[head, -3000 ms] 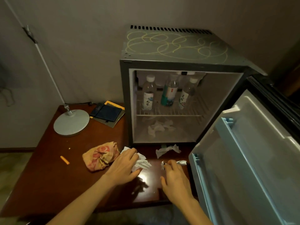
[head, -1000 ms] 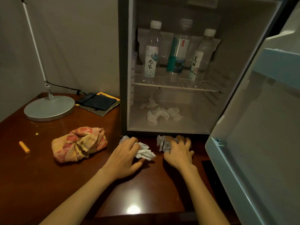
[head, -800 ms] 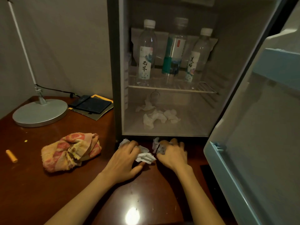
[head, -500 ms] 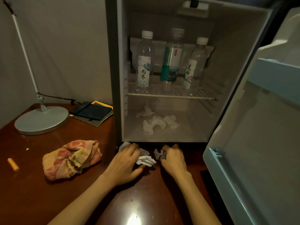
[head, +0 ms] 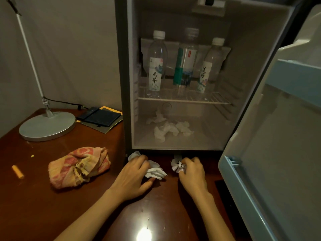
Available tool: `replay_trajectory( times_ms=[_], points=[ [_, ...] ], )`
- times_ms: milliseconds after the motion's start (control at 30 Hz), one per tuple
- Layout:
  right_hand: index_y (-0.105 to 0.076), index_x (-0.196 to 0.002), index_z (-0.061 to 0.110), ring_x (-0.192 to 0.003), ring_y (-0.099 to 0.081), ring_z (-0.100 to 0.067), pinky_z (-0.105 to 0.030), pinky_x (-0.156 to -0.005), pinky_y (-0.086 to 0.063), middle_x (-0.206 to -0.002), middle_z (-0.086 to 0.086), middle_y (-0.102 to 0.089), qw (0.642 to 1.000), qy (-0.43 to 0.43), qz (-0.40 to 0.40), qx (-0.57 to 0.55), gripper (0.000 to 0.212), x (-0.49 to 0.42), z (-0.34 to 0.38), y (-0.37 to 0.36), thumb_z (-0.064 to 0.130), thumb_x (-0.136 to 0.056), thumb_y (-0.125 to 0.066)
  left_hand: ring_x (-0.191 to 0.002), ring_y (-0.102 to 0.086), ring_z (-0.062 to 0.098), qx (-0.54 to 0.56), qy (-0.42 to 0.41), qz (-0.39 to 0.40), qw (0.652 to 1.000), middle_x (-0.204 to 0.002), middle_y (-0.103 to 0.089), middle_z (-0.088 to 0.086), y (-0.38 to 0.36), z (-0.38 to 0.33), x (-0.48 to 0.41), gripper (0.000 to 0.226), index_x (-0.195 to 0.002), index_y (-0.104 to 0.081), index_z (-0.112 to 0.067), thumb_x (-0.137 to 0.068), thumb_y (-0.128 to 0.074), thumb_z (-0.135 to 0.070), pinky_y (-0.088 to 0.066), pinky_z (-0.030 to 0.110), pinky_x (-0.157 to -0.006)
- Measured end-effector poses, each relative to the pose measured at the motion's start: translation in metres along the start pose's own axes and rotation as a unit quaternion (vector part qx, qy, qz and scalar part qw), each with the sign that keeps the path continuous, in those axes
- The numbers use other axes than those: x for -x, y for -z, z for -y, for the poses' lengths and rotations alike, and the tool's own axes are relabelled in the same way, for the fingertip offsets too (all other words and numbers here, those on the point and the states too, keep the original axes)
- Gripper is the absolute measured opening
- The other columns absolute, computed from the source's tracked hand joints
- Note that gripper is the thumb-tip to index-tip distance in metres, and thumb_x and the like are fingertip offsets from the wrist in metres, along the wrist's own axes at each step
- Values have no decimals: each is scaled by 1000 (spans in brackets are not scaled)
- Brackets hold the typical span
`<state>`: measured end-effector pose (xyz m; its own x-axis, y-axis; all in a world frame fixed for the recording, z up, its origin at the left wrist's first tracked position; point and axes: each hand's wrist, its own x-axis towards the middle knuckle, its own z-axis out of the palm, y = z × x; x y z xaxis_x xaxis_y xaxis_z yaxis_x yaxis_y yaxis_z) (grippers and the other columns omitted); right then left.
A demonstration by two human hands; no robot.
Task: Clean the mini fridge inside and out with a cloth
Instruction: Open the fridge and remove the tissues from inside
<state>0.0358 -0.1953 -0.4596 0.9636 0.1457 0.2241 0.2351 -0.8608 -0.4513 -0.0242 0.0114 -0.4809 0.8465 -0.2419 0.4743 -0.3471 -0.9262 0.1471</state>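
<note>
Left hand (head: 133, 176) curled over a crumpled tissue (head: 155, 172), right hand (head: 192, 173) pinched a paper wad (head: 176, 166), both on the worktop (head: 34, 206) by the open mini fridge (head: 121, 66). The cloth (head: 79, 166) lay bunched nearby, soft and light, probably best grabbed mid-bundle.

Lamp (head: 46, 126) head, mini fridge (head: 251, 49) top cut off by frame.

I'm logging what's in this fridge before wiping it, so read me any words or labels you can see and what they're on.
"无界", brush script, uncertain: left bottle label.
"美好", likely: right bottle label.
Middle bottle: red tag and green label too small to read.
No other text legible.
</note>
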Motion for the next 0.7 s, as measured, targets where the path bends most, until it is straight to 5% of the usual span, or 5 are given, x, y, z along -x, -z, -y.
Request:
replay_trajectory(
  times_ms=[400, 500, 600, 700],
  points=[
    [-61, -114, 6, -114, -44, -38, -42, -89, -50, -124, -21, -40, 984, 109, -126, -70, 37, -77, 65, 9, -1, -77, -62, -82, -48, 8, -8, 6, -24, 1000, -97, -52, -3, 20, 8, -7, 29, -90, -53, -21, -75, -59, -45, -35, 15, -70],
    [-49, -130, 18, -131, -27, -30, -36, -106, -34, -144, -12, -23, 996, 57, -54, -43, 46, -106, 69, -3, 13, -85, -58, -86, -49, 9, 6, 9, -24, 1000, -100, -51, -4, 18, 9, -5, 29, -91, -52, -23, -75, -61, -45, -37, 15, -72],
    [-28, -144, 36, -140, 2, -33, -62, -111, -9, -153, -11, 0, 995, 85, -7, 47, 73, -122, 68, -15, 30, -80, -61, -90, -50, 12, 20, 1, -24, 1000, -103, -52, -2, 15, 11, -3, 29, -93, -55, -21, -76, -63, -43, -35, 16, -77],
    [-14, -146, 49, -142, 17, -30, -71, -105, 3, -157, -3, 15, 992, 112, 43, 47, 82, -134, 69, -24, 46, -80, -62, -97, -51, 12, 4, -12, -18, 1000, -109, -55, -1, 15, 15, 0, 34, -97, -59, -21, -76, -62, -47, -36, 17, -82]
  ],
)
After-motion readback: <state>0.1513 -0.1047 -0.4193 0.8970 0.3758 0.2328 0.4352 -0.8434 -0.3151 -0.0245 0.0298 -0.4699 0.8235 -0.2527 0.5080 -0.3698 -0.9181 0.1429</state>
